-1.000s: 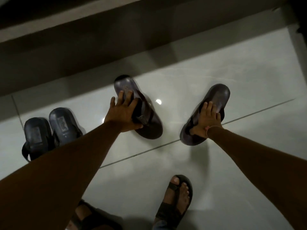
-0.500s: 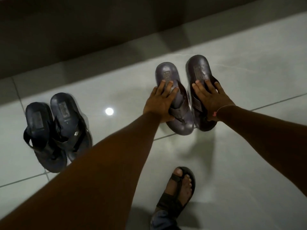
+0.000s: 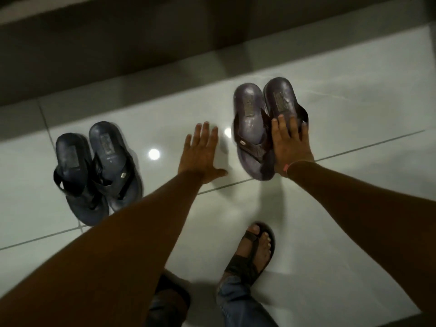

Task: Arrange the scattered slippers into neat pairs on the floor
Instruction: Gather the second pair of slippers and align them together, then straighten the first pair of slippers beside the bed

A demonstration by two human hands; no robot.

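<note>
Two dark purple-grey slippers lie side by side on the white tile floor, heels away from me: the left one (image 3: 248, 119) and the right one (image 3: 280, 97). My right hand (image 3: 291, 147) lies flat on the strap of the right slipper, covering its front part. My left hand (image 3: 200, 154) hovers over bare floor to the left of this pair, fingers spread, holding nothing. A second pair of dark blue-black slippers rests at the left, one slipper (image 3: 73, 166) overlapped slightly by the other slipper (image 3: 113, 156).
The glossy tile floor (image 3: 342, 119) meets a dark grey step or wall base (image 3: 118, 55) along the far side. My sandalled right foot (image 3: 254, 249) stands near the bottom middle; my other foot (image 3: 169, 298) is mostly hidden by my left arm.
The two purple-grey slippers were slid together from apart into a side-by-side pair. My left hand has since come off its slipper and moved left with fingers spread; my right hand stays on the right slipper.
</note>
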